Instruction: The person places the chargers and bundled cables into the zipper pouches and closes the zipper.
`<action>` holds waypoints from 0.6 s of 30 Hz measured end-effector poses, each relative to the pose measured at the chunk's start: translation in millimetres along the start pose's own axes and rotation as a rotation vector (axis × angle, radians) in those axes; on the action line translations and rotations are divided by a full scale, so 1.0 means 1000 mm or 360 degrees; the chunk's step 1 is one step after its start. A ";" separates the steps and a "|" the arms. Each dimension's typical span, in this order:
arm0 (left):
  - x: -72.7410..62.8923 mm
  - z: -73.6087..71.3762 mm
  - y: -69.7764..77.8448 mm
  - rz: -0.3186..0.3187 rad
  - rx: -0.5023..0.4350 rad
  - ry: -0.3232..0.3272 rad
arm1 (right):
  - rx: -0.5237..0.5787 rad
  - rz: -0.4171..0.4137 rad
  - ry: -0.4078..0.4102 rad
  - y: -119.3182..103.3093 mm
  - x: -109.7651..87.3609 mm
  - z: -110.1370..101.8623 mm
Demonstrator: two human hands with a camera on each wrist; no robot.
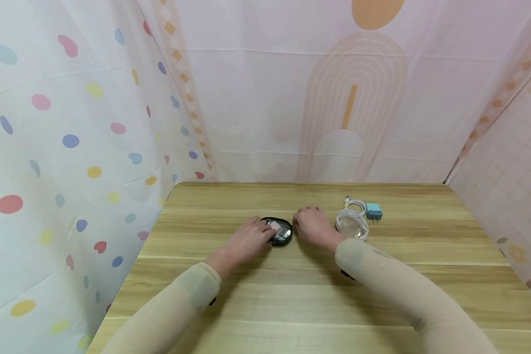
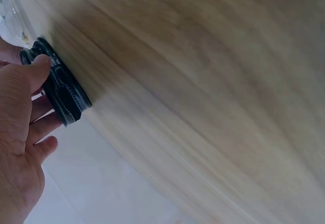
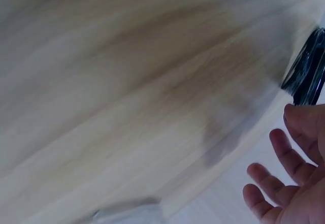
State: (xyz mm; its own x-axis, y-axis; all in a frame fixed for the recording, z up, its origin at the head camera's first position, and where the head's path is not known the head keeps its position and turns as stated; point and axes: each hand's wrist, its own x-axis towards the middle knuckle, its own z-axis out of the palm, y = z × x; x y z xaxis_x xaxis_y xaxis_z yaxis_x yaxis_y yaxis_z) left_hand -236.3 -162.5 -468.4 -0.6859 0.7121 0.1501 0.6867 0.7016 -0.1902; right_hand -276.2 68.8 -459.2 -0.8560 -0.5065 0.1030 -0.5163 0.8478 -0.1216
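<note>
A small black oval zip case [image 1: 281,234] with a clear top lies on the wooden table, a pale pink patch showing through its window. My left hand [image 1: 250,237] grips its left side; in the left wrist view the thumb lies over the top and the fingers [image 2: 43,125] reach underneath. My right hand [image 1: 313,225] is at the case's right edge, its fingers bent. In the right wrist view its uppermost fingertip comes right up to the case [image 3: 307,74], while the lower fingers [image 3: 266,181] are loosely bent. I cannot tell whether this hand pinches the edge.
Just right of my right hand stands a round clear container [image 1: 352,225]. Behind it lies a coiled white cable [image 1: 357,204], beside a blue charger plug [image 1: 373,211] with metal prongs. The table [image 1: 265,314] ends at a patterned curtain [image 1: 256,108] at the back.
</note>
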 end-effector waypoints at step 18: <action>0.005 -0.007 0.004 -0.0166 -0.0113 -0.0113 | 0.0028 -0.0015 -0.0031 0.003 0.008 0.003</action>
State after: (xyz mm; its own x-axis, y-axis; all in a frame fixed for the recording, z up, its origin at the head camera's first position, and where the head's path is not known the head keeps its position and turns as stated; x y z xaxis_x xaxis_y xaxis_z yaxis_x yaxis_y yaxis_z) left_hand -235.0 -155.7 -462.1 -0.7678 0.6334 0.0961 0.6246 0.7735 -0.1075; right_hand -285.1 66.6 -461.2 -0.8514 -0.5176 0.0850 -0.5245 0.8401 -0.1379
